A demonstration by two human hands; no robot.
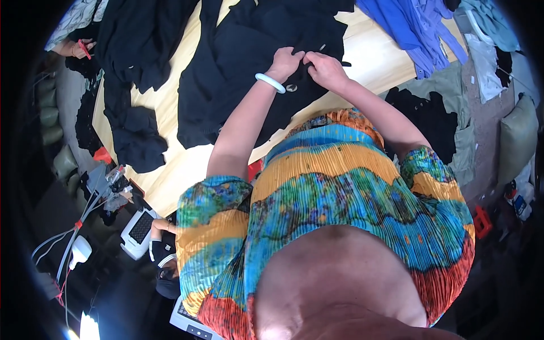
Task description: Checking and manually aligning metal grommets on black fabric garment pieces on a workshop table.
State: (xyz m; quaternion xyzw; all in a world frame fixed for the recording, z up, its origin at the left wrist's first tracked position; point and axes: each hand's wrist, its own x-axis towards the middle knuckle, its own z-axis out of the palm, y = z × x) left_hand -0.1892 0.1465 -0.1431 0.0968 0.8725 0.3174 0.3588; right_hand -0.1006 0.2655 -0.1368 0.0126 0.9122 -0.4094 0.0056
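A black garment [226, 79] with a few pale buttons lies spread over the light wooden table [181, 170]. At its middle my left hand [284, 63], with a pale bangle [270, 83] on the wrist, is closed with the fingertips pinching the dark cloth. Close beside it, my right hand [327, 69] is also closed, thumb and forefinger bent down onto the same garment. The fingertips of both hands nearly meet. A round button [291, 88] shows on the cloth just below them; any small thing between the fingertips is too hidden to make out.
More black clothing [136, 51] lies at the table's left side, blue shirts [411, 34] at the far right. Another person's hand [82, 49] holds a red tool at the upper left. Another person [164, 255] is at the lower left, near cables [68, 255] and a grey-white machine [137, 233].
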